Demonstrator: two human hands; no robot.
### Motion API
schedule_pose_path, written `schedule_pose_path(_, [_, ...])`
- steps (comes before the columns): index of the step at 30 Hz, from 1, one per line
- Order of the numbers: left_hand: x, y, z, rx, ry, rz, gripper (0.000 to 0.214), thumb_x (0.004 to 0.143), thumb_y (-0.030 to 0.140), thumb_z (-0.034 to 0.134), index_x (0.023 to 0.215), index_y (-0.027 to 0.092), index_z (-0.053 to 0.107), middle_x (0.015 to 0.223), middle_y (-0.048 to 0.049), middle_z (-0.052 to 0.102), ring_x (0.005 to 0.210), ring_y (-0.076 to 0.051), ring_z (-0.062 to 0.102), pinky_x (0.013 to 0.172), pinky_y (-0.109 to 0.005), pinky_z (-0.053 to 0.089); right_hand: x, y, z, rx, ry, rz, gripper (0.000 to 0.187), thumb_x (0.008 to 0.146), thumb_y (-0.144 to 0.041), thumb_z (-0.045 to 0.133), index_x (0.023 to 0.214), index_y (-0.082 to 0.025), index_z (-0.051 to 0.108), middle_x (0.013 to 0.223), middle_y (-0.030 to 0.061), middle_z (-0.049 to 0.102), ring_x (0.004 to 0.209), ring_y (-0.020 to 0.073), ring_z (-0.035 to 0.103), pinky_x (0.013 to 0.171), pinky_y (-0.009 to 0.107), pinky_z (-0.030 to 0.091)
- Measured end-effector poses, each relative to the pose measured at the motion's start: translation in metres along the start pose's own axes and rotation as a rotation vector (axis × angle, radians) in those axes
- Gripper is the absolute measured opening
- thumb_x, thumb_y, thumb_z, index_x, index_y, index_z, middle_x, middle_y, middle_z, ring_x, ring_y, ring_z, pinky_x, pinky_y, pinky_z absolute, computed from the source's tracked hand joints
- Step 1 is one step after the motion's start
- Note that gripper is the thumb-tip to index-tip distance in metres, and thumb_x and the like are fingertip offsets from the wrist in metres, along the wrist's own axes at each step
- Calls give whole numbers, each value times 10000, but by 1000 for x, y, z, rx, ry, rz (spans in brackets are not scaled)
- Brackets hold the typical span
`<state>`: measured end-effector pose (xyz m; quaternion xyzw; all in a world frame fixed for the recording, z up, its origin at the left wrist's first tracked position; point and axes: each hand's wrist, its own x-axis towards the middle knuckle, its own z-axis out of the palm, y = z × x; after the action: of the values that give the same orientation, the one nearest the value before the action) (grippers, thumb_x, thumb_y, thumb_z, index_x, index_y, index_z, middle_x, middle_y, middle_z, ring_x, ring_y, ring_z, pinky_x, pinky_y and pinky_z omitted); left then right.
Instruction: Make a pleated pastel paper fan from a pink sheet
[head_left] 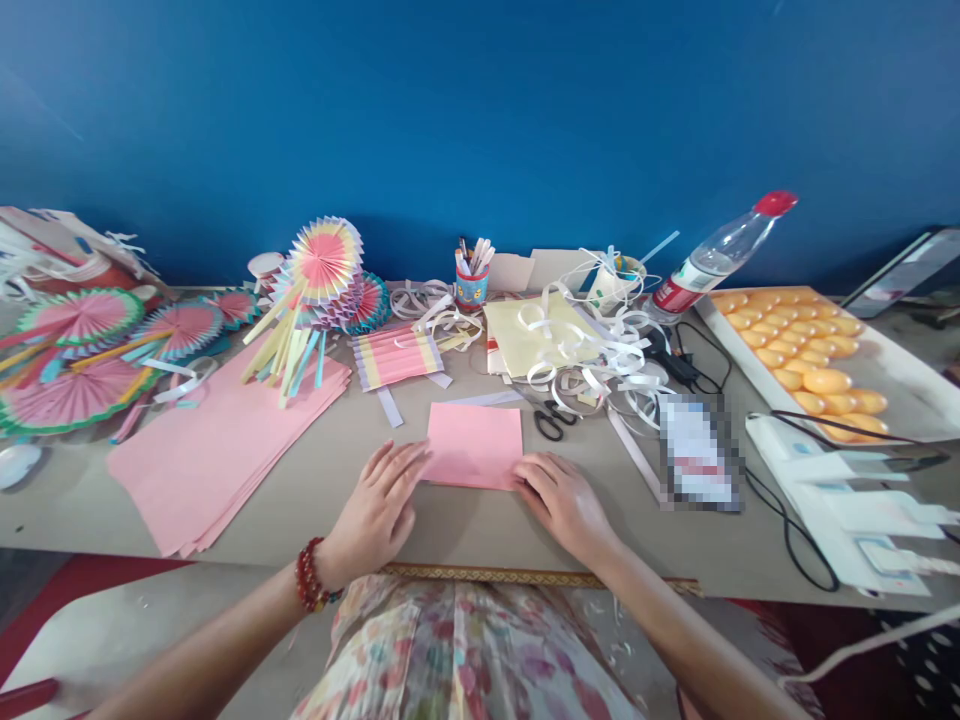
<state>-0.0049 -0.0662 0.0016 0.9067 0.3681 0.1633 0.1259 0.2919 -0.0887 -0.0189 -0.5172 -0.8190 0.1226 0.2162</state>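
Observation:
A pink sheet of paper [475, 445] lies on the table in front of me. My left hand [379, 510] rests at its left edge, fingers stretched out and fingertips touching the paper. At the lower right corner, my right hand [561, 500] has its fingers bent together on the edge; its thumb is partly hidden. Behind the paper is a pair of black-handled scissors [553, 420]. A pleated pink, yellow and purple paper [397, 358] sits farther back, beside a pale yellow sheet [536, 340] strewn with curled white strips [592, 378].
Larger pink sheets [217, 450] and folded paper fans [326, 255] lie on the left. A pen cup [472, 288] stands near the blue wall. On the right are a tilted plastic bottle [720, 260], a tray of yellow oval pieces [724, 322], a power strip [806, 500] and cables.

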Motion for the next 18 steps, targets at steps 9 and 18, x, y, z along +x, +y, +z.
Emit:
schedule_pose_path(9, [14, 25, 18, 78, -243, 217, 881, 881, 700, 365, 1532, 147, 146, 1568, -139, 237, 1444, -289, 233, 1191, -443, 161, 2, -1, -4, -23, -52, -12, 179, 940, -171, 481, 966, -234, 647, 971, 59, 653, 911, 209, 591, 812, 336, 453])
schedule_pose_path(18, [12, 15, 23, 19, -290, 220, 930, 859, 727, 372, 1540, 159, 92, 1581, -131, 194, 1453, -304, 198, 1186, -466, 169, -18, -11, -7, -219, -74, -54, 376, 908, -132, 509, 1244, -268, 611, 1262, 62, 632, 1074, 254, 562, 904, 422, 445])
